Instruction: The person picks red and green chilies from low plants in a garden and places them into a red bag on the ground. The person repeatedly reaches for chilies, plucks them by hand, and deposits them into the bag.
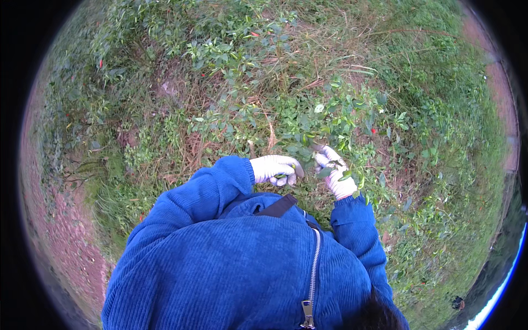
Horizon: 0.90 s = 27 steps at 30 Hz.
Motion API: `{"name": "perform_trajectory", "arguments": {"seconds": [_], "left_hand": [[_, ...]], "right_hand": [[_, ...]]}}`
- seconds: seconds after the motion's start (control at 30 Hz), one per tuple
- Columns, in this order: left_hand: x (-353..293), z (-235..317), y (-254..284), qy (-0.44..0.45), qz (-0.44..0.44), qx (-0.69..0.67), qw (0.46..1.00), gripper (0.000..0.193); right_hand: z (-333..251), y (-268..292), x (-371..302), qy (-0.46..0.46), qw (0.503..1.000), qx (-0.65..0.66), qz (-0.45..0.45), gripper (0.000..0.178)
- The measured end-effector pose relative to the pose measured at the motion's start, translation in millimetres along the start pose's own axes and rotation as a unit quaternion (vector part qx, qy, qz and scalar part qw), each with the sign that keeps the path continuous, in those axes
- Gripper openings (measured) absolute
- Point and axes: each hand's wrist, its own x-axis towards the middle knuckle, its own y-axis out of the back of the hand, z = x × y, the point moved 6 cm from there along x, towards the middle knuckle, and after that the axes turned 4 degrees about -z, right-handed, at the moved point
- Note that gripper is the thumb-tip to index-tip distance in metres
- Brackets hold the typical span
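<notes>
Both of my hands wear white knit gloves and meet low over a leafy pepper plant [344, 113]. My left hand [278, 169] is closed, palm turned inward, with green peppers [281, 176] showing between its curled fingers. Just to its right, my right hand [336, 179] reaches in among the leaves with its fingers bent together. Foliage partly covers those fingers, and what they grip is hidden. Beside the right wrist hangs a slender green pepper [361, 180]. A small red pepper [374, 131] shows farther right.
More pepper plants [220, 52] and tangled weeds grow ahead, with dry grass [324, 49] among them. Bare reddish soil [66, 236] lies at the left. A paved strip [503, 104] runs along the right edge. My blue jacket [236, 264] fills the lower middle.
</notes>
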Motion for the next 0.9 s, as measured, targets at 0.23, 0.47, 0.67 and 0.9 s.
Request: {"name": "perform_trajectory", "arguments": {"seconds": [0.23,0.47,0.67,0.9], "left_hand": [[15.0,7.1,49.9,-0.093,0.195,-0.106,0.971,0.029],[45.8,43.4,44.7,-0.127,0.270,0.431,0.851,0.030],[49.9,36.9,44.8,-0.122,0.326,0.411,0.843,0.024],[45.0,27.4,34.5,-0.168,0.319,0.318,0.877,0.025]], "right_hand": [[3.7,3.7,-6.0,-0.030,0.994,0.108,-0.012,0.030],[8.6,7.7,-2.1,0.000,0.999,0.006,-0.033,0.027],[27.8,13.1,13.5,0.044,0.997,0.018,0.059,0.025],[19.6,-14.9,30.8,0.125,0.978,-0.162,-0.039,0.046]]}}
